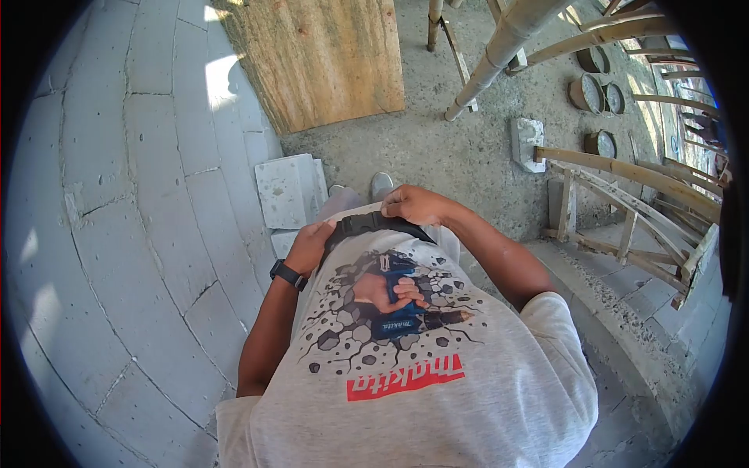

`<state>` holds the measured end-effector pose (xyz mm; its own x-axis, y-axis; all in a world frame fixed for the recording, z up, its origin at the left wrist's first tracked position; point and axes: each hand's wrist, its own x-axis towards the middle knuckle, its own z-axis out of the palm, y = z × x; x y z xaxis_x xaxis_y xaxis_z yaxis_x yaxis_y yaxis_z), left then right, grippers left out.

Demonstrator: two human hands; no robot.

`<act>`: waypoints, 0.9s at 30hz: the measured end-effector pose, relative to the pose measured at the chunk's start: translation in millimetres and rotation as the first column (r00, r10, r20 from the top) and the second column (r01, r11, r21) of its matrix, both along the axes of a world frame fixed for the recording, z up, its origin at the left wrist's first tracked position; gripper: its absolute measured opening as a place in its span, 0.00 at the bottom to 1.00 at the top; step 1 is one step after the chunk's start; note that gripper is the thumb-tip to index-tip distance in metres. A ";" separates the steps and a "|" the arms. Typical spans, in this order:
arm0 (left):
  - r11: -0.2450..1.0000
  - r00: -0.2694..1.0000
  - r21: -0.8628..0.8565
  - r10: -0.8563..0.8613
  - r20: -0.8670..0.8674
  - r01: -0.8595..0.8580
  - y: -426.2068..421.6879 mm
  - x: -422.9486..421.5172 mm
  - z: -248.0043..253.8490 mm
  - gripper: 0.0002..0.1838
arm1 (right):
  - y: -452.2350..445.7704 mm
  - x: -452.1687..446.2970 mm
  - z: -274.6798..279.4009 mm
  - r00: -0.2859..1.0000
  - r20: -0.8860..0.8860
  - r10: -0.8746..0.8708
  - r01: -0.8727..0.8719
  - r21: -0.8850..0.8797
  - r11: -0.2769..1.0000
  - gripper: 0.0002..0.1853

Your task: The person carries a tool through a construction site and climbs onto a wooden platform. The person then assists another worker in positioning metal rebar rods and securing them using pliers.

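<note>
A black belt with a plastic side-release buckle lies across the waist, over a light grey printed T-shirt. The two halves of the buckle sit together. My left hand, below a dark wristwatch, is closed at the belt just left of the buckle. To the right of the buckle, my right hand pinches the belt's upper edge with thumb and fingers. Some fingertips of both hands are hidden.
A block wall rises close on my left. Ahead are stacked pale blocks and a plywood sheet. Bamboo poles, a wooden frame and several round buckets stand to the right on the concrete floor.
</note>
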<state>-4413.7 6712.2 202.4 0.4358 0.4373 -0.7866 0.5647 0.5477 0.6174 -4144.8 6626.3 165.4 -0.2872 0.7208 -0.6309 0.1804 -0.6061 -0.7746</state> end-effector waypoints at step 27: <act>0.992 0.995 -0.104 -0.082 -0.055 0.076 18.1 -79.8 -59.2 0.31 | -5.2 -39.0 -67.8 0.954 0.288 -0.090 0.046 0.157 0.987 0.22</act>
